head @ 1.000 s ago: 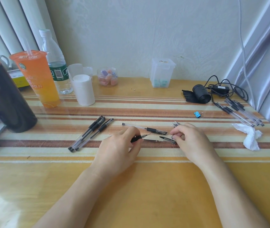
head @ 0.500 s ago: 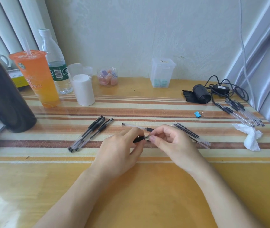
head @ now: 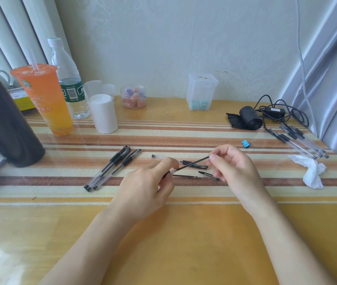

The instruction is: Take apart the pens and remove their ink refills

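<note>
My left hand [head: 145, 188] grips the black front end of a pen barrel [head: 166, 175]. My right hand [head: 235, 167] pinches the far end of a thin black ink refill [head: 192, 163], which slants up to the right from the barrel's mouth. Beyond the hands, a clear barrel with a black cap [head: 186, 162] lies on the table. A loose refill [head: 186, 176] and a loose cap piece [head: 208, 175] lie between my hands. Three whole pens [head: 112, 167] rest side by side to the left.
A bundle of pens [head: 301, 140] lies at the far right, near a crumpled tissue [head: 312, 171], a blue binder clip [head: 245, 144], and a black roll [head: 248, 118] with cables. An orange drink cup [head: 44, 101], water bottle [head: 67, 79], white roll [head: 104, 113] and black flask [head: 3, 124] stand at left.
My right hand left the loose parts on the table, met my left hand at the pen's tip, then drew the refill out toward the upper right.
</note>
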